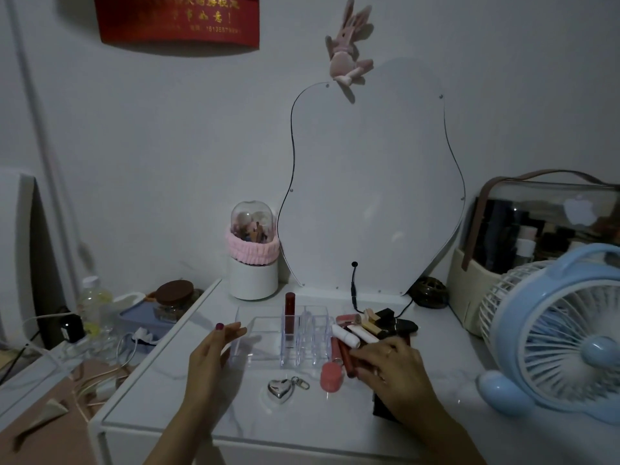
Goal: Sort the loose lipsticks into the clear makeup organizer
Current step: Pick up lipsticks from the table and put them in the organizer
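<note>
The clear makeup organizer [268,333] sits mid-way on the white marbled surface [208,407], with one dark red lipstick [290,305] standing upright in a rear slot. The left hand [209,355] rests against the organizer's left wall, fingers straight and relaxed. The right hand [391,370] reaches into the loose lipsticks [360,330] heaped just right of the organizer, fingertips curled down on a dark red tube [347,359]; whether it truly grips it I cannot tell. A pink capped tube [332,377] and a silver heart keychain [281,390] lie in front. The red wall banner [176,20] carries gold writing too blurred to read; the cosmetics case [550,223] shows an apple logo.
</note>
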